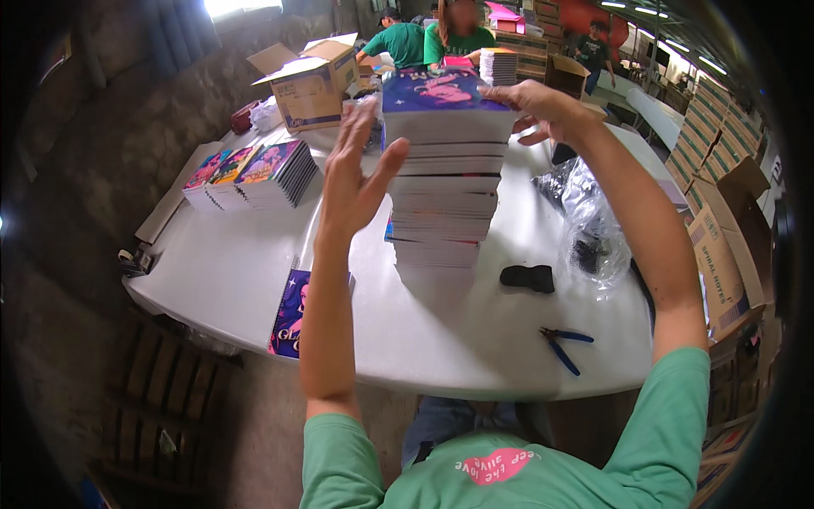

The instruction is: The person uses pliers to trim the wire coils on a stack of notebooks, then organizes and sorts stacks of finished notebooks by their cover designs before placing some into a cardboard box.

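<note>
A tall stack of notebooks (447, 191) stands on the white-covered table in front of me, its page edges facing me. The top notebook (437, 89) has a purple cover with a pink figure. My left hand (354, 170) is upright at the stack's left side, fingers straight and thumb apart. At the top right corner, my right hand (538, 109) has its fingers spread, with fingertips at the top cover's edge; whether they press on it I cannot tell. A single spiral notebook (290, 314) lies by the table's front edge, partly hidden behind my left forearm.
Shorter notebook stacks (254, 174) and an open carton (314, 89) are at the left. Right of the tall stack lie a black object (527, 278), blue-handled pliers (563, 346) and clear plastic bags (593, 229). Cartons (721, 254) line the right side. People (398, 44) work behind.
</note>
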Available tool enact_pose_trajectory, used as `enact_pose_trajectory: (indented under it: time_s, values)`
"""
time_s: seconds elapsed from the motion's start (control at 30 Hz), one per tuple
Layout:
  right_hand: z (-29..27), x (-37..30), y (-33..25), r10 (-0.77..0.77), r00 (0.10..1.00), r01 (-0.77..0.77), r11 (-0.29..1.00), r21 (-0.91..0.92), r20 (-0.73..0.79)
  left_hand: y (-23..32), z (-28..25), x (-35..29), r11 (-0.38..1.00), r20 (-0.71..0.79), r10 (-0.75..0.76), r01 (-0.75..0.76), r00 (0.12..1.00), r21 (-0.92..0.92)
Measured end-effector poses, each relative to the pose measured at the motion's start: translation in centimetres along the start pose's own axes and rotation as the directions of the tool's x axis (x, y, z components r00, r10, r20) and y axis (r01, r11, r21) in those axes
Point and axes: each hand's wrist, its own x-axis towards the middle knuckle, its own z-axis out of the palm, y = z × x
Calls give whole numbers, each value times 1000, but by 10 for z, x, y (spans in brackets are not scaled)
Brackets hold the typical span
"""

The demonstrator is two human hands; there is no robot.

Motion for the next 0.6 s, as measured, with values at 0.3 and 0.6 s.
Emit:
enact_pose_trajectory:
  time_s: [0.3, 0.6]
  values:
    - [-28, 14, 2, 22, 1000, -22, 987, 159, 4, -1, 22, 27, 972, 158, 199, -175, 967, -158]
    - [-48, 24, 6, -20, 1000, 20, 1000, -6, -13, 0, 23, 24, 982, 122, 178, -169, 976, -86]
